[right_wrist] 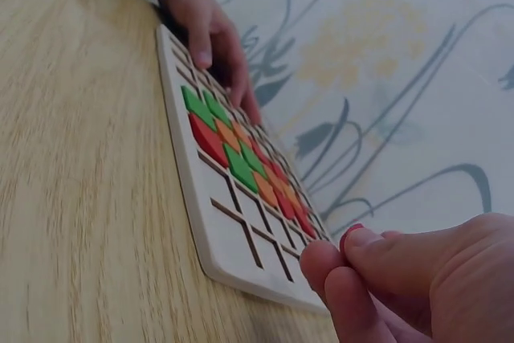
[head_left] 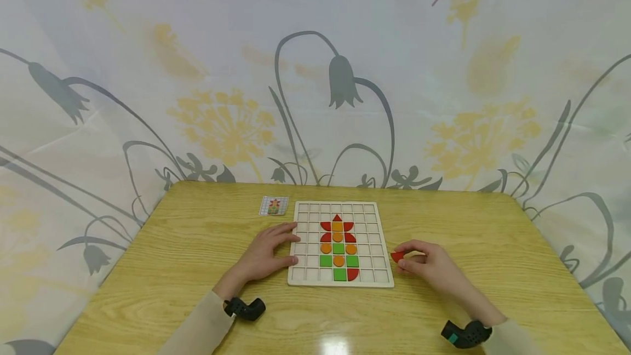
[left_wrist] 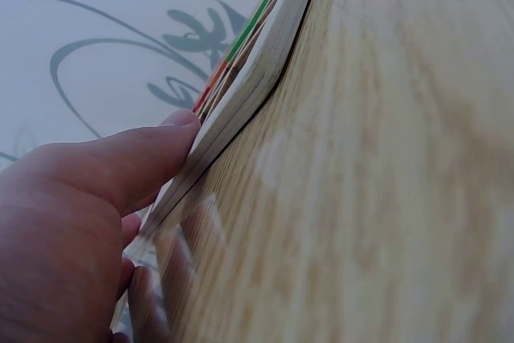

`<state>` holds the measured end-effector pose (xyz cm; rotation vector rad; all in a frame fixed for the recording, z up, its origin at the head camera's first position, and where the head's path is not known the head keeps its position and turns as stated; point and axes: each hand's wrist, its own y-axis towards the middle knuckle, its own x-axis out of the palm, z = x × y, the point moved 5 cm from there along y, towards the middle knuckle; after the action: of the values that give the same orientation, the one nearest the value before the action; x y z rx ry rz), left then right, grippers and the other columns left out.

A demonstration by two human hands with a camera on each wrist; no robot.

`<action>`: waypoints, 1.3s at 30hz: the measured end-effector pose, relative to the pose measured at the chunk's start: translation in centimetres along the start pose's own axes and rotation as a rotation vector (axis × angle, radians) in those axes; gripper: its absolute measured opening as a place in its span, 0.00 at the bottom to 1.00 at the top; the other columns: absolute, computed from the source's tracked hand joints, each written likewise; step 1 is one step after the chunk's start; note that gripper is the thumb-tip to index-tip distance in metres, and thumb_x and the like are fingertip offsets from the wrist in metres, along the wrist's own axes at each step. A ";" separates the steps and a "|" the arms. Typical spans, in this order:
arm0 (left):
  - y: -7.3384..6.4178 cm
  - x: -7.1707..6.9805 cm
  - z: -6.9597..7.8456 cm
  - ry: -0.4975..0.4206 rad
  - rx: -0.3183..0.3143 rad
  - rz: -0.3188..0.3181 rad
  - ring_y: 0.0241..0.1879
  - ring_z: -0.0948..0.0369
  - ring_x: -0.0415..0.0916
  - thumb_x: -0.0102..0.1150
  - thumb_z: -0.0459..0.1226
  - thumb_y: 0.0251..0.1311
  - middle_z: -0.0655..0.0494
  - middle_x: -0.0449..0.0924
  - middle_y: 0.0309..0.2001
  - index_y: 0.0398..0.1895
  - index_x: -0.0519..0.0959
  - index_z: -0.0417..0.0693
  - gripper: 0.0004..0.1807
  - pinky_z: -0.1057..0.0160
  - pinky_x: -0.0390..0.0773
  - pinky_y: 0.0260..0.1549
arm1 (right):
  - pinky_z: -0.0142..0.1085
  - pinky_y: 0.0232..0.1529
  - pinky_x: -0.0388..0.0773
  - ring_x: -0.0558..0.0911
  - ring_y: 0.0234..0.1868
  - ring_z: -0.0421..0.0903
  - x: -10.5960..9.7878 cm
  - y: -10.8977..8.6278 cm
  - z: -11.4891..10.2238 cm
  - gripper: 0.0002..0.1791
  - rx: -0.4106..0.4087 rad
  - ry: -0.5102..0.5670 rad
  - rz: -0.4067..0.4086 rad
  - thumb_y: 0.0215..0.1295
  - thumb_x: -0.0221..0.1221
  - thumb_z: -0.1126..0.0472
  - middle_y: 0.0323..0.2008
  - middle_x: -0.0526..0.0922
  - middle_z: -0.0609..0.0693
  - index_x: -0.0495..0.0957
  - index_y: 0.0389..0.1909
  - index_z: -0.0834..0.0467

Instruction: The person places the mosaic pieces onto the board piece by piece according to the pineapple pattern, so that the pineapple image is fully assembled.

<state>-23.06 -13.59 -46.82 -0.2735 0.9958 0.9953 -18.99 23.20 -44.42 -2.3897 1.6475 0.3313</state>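
Note:
A white grid board (head_left: 305,274) lies on the table, with red, orange and green tiles set in its cells. A red triangle tile (head_left: 337,218) tops the pattern; a red quarter-circle tile (head_left: 352,274) and a green square tile (head_left: 339,274) form its lowest row. My left hand (head_left: 266,251) rests against the board's left edge, fingers spread and touching the rim. Just off the board's right side, my right hand (head_left: 429,267) pinches a red tile (head_left: 397,257) between thumb and fingers. In the right wrist view the fingertips hide most of that tile (right_wrist: 351,236).
A small pattern card (head_left: 274,206) with a printed coloured figure lies beyond the left hand, beside the board's upper left corner. The wooden table (head_left: 197,223) meets a flower-printed cloth (head_left: 315,125) at its back edge. A black wrist camera (head_left: 245,308) sits on the left wrist.

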 end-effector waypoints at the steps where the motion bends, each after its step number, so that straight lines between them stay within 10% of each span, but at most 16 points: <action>1: 0.0 0.0 0.0 0.001 0.001 0.001 0.73 0.46 0.57 0.64 0.50 0.63 0.51 0.63 0.73 0.60 0.80 0.50 0.25 0.37 0.54 0.67 | 0.38 0.42 0.84 0.87 0.42 0.52 0.3 0.1 -0.2 0.17 -0.013 -0.005 -0.015 0.68 0.62 0.68 0.50 0.81 0.67 0.75 0.54 0.72; 15: 0.0 -0.1 0.2 -0.002 0.005 0.006 0.72 0.46 0.57 0.65 0.49 0.62 0.50 0.64 0.73 0.60 0.80 0.49 0.25 0.37 0.55 0.67 | 0.33 0.35 0.81 0.82 0.35 0.41 5.2 2.0 -1.2 0.06 -0.175 -0.204 0.006 0.62 0.68 0.64 0.39 0.86 0.49 0.86 0.40 0.57; 39: 0.1 -0.1 0.1 0.015 0.011 0.009 0.72 0.46 0.58 0.64 0.50 0.63 0.50 0.64 0.73 0.59 0.80 0.50 0.24 0.37 0.56 0.67 | 0.32 0.37 0.83 0.82 0.37 0.39 11.0 4.3 -3.0 0.05 -0.334 -0.232 -0.023 0.62 0.68 0.67 0.39 0.82 0.44 0.87 0.34 0.53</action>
<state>-23.03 -13.51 -46.67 -0.2678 1.0166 0.9975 -19.07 11.04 -45.19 -2.4779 1.5584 0.9064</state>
